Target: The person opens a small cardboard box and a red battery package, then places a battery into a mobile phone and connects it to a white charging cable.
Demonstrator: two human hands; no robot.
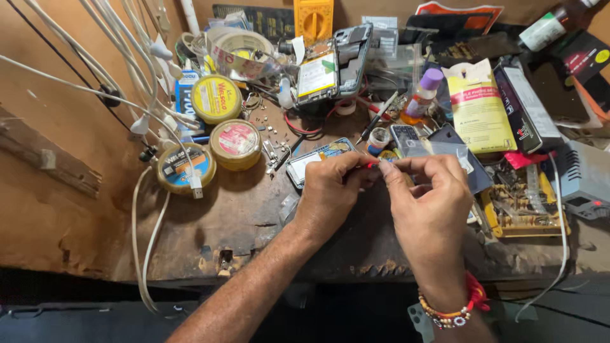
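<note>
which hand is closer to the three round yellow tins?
Left. The left hand sits just right of the round yellow tins on the workbench; the right hand is farther right, beyond the left one.

Small red-tipped part (372,164) pinched btwn both hands, above bench.

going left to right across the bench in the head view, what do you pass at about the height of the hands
white cables → round tin with blue label → round tin with red label → left hand → right hand → tray of small parts → grey box
</note>
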